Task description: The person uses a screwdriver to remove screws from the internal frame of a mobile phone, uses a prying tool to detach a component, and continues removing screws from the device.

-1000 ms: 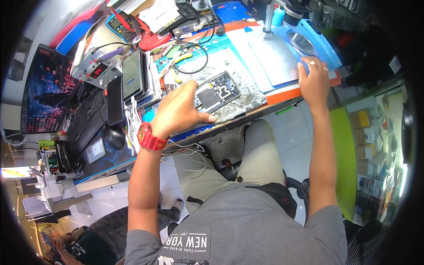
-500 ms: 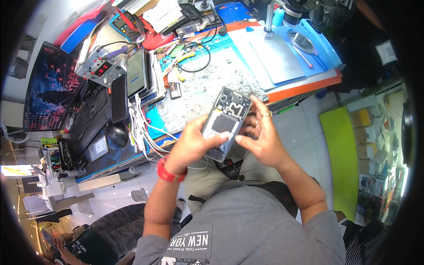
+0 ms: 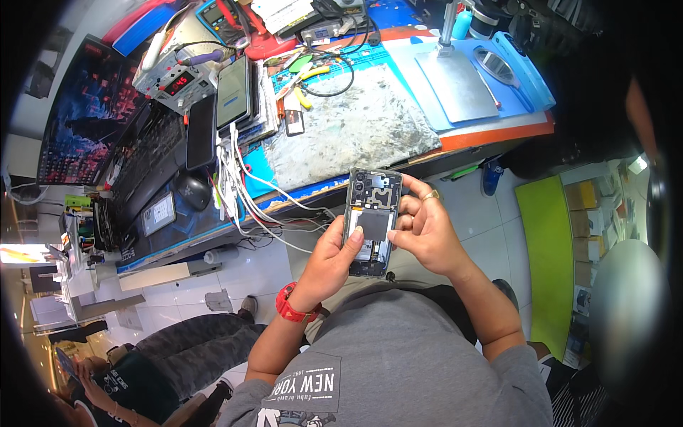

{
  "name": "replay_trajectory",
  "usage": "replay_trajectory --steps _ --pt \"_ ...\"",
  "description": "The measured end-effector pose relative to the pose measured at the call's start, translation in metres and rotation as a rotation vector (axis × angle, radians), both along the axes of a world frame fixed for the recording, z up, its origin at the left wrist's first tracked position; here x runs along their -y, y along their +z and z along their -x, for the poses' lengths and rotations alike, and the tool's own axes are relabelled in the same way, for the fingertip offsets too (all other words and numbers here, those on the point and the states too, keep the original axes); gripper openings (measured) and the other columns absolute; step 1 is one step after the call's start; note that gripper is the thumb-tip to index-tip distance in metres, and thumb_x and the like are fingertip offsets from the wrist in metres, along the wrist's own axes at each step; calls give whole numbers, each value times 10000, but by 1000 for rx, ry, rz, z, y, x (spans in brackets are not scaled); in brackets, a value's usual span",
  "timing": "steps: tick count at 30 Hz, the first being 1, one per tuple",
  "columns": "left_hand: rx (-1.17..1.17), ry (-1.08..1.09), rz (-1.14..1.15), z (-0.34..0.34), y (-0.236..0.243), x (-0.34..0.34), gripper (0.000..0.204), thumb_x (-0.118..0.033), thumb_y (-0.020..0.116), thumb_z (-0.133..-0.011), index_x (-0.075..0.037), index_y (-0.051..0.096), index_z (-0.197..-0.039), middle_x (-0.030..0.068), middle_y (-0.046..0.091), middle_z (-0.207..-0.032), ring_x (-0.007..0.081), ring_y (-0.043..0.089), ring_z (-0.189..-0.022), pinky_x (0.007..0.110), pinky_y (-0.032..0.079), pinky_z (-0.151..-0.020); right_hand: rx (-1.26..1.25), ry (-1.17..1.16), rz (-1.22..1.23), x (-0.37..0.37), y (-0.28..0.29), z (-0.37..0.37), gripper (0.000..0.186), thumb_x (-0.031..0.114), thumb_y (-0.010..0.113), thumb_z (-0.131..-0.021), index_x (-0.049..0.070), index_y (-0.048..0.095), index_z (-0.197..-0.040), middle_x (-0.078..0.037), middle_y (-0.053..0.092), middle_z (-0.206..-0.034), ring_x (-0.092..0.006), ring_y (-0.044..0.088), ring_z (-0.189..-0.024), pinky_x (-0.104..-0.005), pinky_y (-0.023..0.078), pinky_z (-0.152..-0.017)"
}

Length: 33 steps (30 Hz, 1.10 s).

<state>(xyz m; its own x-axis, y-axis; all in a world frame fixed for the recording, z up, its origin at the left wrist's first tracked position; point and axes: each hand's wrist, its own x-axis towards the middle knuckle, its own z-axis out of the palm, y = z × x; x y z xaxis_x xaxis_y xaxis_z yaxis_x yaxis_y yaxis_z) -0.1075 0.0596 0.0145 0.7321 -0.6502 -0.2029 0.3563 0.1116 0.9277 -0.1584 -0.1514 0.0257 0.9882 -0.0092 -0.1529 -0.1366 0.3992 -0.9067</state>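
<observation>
An opened smartphone [image 3: 375, 224] with its back cover off is held over my lap, the camera end pointing away from me. Its inner frame, black battery area and camera lenses show. My left hand [image 3: 333, 257] grips its left edge, the thumb lying over the inside. On the other side my right hand [image 3: 427, 231] has its thumb and fingers on the phone's right edge, a ring on one finger. A red watch [image 3: 292, 302] is on my left wrist.
Ahead lies a stained grey work mat [image 3: 348, 128], with tweezers and yellow-handled tools at its far left. White cables [image 3: 238, 192] hang over the bench edge. At left are a power supply [image 3: 174, 82], phones, a mouse [image 3: 190, 196] and a monitor. Another person [image 3: 142, 377] sits at lower left.
The phone has come closer to my body and turned more upright, its tilt to the right gone. My right fingers have closed in on its edge. The view has shifted slightly.
</observation>
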Motion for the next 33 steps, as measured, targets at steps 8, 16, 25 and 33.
replay_trajectory --steps 8,16,25,33 --pt "-58 -20 33 7 -2 -4 388 -226 475 -1167 10 481 -1474 87 651 -1346 114 641 -1202 318 537 -1030 -25 13 35 0 -2 5 870 -93 685 -903 -44 201 -1624 -139 647 -1210 -76 640 -832 -238 547 -742" --pt "-75 -23 50 10 -3 -2 394 -244 480 -1166 7 490 -1468 83 650 -1344 118 636 -1206 320 535 -1031 -33 10 19 1 -1 6 864 -101 688 -903 -34 211 -1621 -136 644 -1165 -73 649 -822 -240 557 -745" --pt "-56 -31 32 8 -3 -2 393 -269 489 -1165 2 507 -1449 72 654 -1311 107 629 -1180 312 525 -1025 -39 18 19 4 -1 6 845 -92 702 -912 -35 224 -1607 -145 647 -1132 -101 693 -805 -255 592 -707" --pt "-102 -4 64 7 -6 0 411 -257 487 -1163 7 486 -1478 97 649 -1351 132 636 -1208 328 528 -1036 -54 16 -10 5 -4 5 843 -79 724 -914 -44 230 -1597 -143 654 -1112 -122 703 -803 -265 602 -685"
